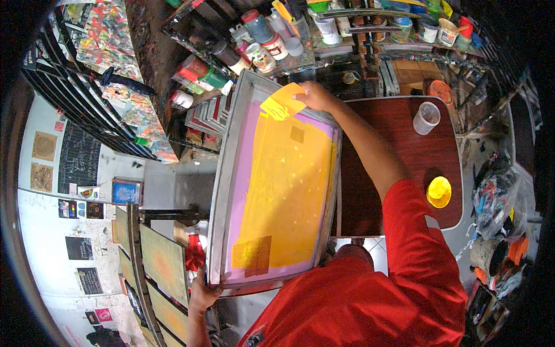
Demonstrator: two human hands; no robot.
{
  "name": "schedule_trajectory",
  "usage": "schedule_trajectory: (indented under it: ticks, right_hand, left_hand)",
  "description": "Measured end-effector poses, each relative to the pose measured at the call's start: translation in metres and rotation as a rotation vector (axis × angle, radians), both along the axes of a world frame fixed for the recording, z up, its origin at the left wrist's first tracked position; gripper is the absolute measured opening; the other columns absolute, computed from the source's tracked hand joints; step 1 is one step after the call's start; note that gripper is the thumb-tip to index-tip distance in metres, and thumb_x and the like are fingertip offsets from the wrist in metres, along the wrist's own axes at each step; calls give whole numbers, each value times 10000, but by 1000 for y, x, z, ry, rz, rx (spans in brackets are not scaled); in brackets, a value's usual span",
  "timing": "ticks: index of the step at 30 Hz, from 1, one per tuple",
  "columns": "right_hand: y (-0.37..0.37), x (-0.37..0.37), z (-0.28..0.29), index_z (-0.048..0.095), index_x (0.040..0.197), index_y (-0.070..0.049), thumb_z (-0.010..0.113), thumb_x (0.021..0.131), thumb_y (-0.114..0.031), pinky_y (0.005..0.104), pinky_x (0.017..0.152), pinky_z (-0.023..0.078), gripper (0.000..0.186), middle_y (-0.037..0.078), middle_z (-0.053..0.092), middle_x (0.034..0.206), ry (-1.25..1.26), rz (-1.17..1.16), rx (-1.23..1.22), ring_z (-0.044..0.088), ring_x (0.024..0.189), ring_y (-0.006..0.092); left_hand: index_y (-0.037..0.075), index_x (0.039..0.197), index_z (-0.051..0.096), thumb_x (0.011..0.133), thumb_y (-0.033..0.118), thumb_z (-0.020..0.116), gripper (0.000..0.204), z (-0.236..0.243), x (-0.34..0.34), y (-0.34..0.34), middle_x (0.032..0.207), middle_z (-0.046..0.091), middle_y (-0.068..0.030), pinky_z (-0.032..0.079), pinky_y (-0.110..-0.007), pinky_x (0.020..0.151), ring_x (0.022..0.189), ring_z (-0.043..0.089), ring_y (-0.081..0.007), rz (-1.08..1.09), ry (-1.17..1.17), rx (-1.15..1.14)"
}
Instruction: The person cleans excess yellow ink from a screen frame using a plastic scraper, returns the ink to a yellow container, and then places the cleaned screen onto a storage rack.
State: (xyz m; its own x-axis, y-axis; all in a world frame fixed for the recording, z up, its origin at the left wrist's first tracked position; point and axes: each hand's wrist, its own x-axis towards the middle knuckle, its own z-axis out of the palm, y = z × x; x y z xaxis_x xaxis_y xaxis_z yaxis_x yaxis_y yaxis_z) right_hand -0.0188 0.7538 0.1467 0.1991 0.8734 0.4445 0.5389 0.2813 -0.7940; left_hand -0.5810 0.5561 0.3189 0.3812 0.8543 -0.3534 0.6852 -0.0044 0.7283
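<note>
A silkscreen frame (218, 191) stands tilted before me. Its mesh is pink at the borders and coated with yellow ink (286, 202) over most of the middle. Several small star shapes and two brownish patches show through the ink. My left hand (203, 294) grips the frame's lower left corner, fingers partly behind it. My right arm reaches across to the far end, where my right hand (315, 96) pinches a yellow-orange plastic spreader (283, 98). Wet yellow ink lies along the spreader's edge, over the top of the coated area.
To the right, a dark red table (381, 124) bears a translucent plastic cup (426, 118) and a container of yellow ink (439, 192). Paint jars (260, 56) crowd the far shelves. At the left stand a rack of boards (165, 257) and a black metal rack (75, 104). A plastic bag (494, 199) lies at far right.
</note>
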Motion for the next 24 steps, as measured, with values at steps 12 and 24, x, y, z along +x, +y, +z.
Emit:
schedule_trajectory:
  ticks: [12, 24]
  right_hand:
    - [5, -14, 3, 605, 932, 21, 606, 815, -248, 401, 679, 470, 294, 211, 634, 832, -96, 40, -94, 632, 768, 313]
    - [-23, -69, 11, 617, 1039, -55, 572, 816, -254, 437, 741, 473, 301, 197, 633, 918, -128, 138, -74, 617, 844, 347]
  left_hand:
    - [9, 1138, 367, 716, -125, 528, 471, -16, -24, 6, 1004, 589, -125, 528, -346, 769, 980, 616, -270, -35, -44, -33]
    - [-4, 1185, 340, 743, -63, 576, 505, -25, -38, 10, 995, 600, -112, 514, -372, 806, 937, 615, -261, -13, -57, -62]
